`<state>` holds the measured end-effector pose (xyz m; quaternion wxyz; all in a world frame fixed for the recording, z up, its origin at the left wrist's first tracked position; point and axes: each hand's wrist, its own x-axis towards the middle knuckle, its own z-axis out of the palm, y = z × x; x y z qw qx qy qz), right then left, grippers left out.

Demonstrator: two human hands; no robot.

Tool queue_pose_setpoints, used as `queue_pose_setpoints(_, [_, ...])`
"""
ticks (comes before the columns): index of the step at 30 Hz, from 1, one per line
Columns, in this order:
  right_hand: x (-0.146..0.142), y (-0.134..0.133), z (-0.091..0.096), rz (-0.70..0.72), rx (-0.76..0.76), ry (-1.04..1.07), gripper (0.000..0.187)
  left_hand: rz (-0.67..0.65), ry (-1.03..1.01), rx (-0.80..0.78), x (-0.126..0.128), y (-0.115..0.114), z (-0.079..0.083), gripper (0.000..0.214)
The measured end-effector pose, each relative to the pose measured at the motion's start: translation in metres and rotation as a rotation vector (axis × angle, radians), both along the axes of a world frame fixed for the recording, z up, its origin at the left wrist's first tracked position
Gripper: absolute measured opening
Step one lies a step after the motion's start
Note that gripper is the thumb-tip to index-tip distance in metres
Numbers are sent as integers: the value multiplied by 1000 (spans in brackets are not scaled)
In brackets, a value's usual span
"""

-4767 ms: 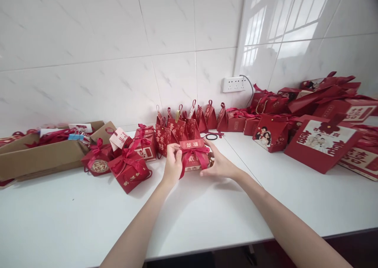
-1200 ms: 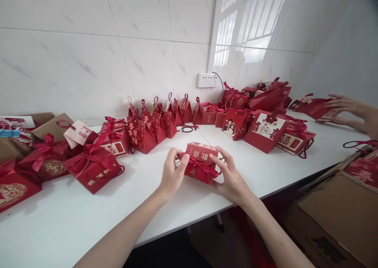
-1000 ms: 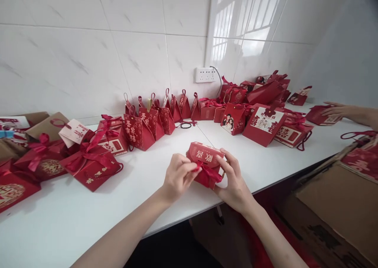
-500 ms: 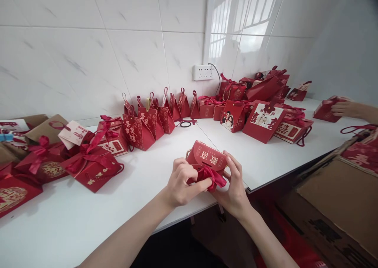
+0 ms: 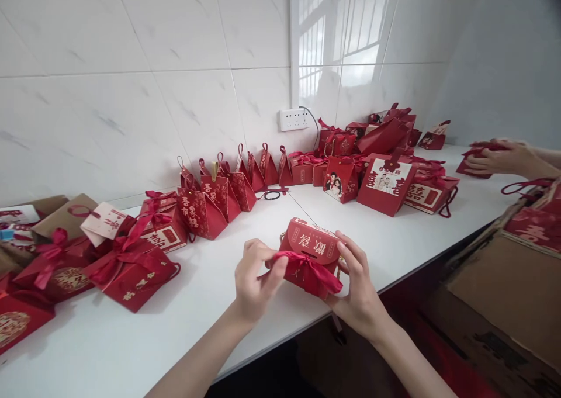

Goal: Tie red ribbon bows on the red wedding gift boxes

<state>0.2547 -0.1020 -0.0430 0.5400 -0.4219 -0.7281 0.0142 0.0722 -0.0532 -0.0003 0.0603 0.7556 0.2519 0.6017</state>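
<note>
1. Head view, central item: a red gift box (image 5: 313, 252) with a curved lid flap printed in gold characters is held over the near edge of the white table (image 5: 205, 281); whether it rests on the surface cannot be told.
2. A red ribbon (image 5: 309, 267) is wrapped across the front of the box.
3. Left hand (image 5: 253, 281): closed, with the ribbon's left end pinched between thumb and forefinger just beside the box.
4. Right hand (image 5: 360, 296): curled around the right side of the box, with the fingers laid on its front and upper edge.
5. A row of red triangular pouches (image 5: 219, 190) is set upright against the tiled wall, behind the box.
6. A black hair tie (image 5: 272, 195) is laid flat just beside the pouches.
7. Ribbon-tied red boxes (image 5: 131, 269) are grouped at the left, next to a cardboard box (image 5: 61, 214).
8. Larger red bags (image 5: 385, 184) with printed pictures are stacked at the right rear, below a wall socket (image 5: 293, 119).
9. Another person's hands (image 5: 499, 155) are seen at the far right, placed on a flat red packet (image 5: 473, 163).
10. A brown carton (image 5: 504, 293) is positioned beside the table, lower right.
</note>
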Motion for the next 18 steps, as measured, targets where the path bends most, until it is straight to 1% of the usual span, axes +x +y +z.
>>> queue_pose_setpoints(2, [3,-2,1,6,-12,-2,83,43,-26,-248,1,0,1,21])
queue_pose_setpoints(4, [6,-4,3,13,-14,-10,83,37,-36,-466,2,0,3,33])
queue_pose_setpoints(5, [7,-4,3,16,-15,-16,83,18,-43,-548,2,1,4,37])
queue_pose_setpoints(7, [8,-4,4,18,-23,-27,83,-23,-64,-654,3,1,4,41])
queue_pose_setpoints(10, [11,-4,2,16,-40,-30,82,-67,-83,-728,4,3,3,42])
queue_pose_setpoints(12, [14,-4,1,11,-43,-22,82,-67,-86,-746,3,5,3,41])
queue_pose_setpoints(15, [21,-5,-1,-9,-47,-12,82,-7,-58,-718,1,8,4,39])
queue_pose_setpoints(18, [34,-10,2,-52,-45,-37,83,50,-18,-692,-4,13,4,38])
